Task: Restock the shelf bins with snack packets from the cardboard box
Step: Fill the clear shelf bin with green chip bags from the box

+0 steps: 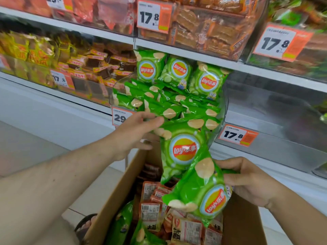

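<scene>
— What do my hands have?

— My right hand [251, 183] curls its fingers round a shiny green chip bag [200, 190] over the brown cardboard box [113, 197]. My left hand [134, 133] pinches another green bag [180, 152] at the clear bin [223, 110].

— What's in the box?

— Flat orange packets [150, 207]. The bin is heaped with green bags.

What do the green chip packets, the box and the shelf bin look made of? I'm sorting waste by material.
Green Lay's chip packets: glossy plastic film, probably; it shows bright glare and crinkles.
Cardboard box: matte brown cardboard, with a plain flat flap.
Shelf bin: clear rigid plastic, likely acrylic; packets show through its shiny wall.
</scene>
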The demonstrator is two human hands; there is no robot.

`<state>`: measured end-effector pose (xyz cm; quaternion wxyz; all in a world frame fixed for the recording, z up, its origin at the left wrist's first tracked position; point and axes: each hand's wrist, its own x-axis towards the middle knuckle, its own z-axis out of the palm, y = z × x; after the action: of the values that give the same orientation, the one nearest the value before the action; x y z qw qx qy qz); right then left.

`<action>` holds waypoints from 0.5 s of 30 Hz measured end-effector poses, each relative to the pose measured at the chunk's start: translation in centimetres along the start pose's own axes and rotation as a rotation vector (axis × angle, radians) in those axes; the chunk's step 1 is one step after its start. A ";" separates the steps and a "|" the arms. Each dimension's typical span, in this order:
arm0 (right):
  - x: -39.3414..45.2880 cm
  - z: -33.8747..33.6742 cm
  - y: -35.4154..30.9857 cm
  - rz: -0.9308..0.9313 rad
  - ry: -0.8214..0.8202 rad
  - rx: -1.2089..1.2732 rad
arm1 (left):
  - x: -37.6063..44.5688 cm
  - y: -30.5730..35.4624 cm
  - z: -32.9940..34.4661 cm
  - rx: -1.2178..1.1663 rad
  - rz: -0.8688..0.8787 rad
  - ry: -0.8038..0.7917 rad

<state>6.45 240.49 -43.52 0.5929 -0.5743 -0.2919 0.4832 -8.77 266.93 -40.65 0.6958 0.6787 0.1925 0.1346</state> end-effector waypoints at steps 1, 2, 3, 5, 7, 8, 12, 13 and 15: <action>0.0 0.0 0.0 -0.003 0.025 0.055 | -0.2 -0.4 0.2 -0.023 -0.040 -0.021; 0.1 0.0 0.0 -0.007 0.046 0.101 | -0.4 -0.7 0.6 -0.037 -0.074 -0.055; 0.1 0.3 0.0 -0.010 0.064 0.131 | -0.6 -1.0 1.2 -0.055 -0.108 -0.089; 0.3 0.8 0.1 -0.005 0.102 0.162 | -0.7 -1.5 2.5 -0.092 -0.153 -0.149; 0.6 1.4 0.4 0.013 0.117 0.168 | -0.7 -1.8 3.6 -0.138 -0.162 -0.155; 0.6 1.6 0.4 0.016 0.117 0.173 | -0.6 -1.8 3.8 -0.172 -0.165 -0.139; 0.6 1.8 0.0 -0.040 0.137 0.252 | 0.3 -1.7 3.1 -0.285 -0.159 -0.045; 0.6 1.9 0.0 -0.064 0.149 0.280 | 0.5 -1.6 2.9 -0.292 -0.160 -0.017; 0.7 2.3 -0.1 -0.111 0.179 0.346 | 0.6 -2.0 2.8 -0.284 -0.151 0.005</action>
<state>4.61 242.09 -43.18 0.7320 -0.4875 -0.1818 0.4399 -7.12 264.63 -42.71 0.7925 0.5567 0.2236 0.1097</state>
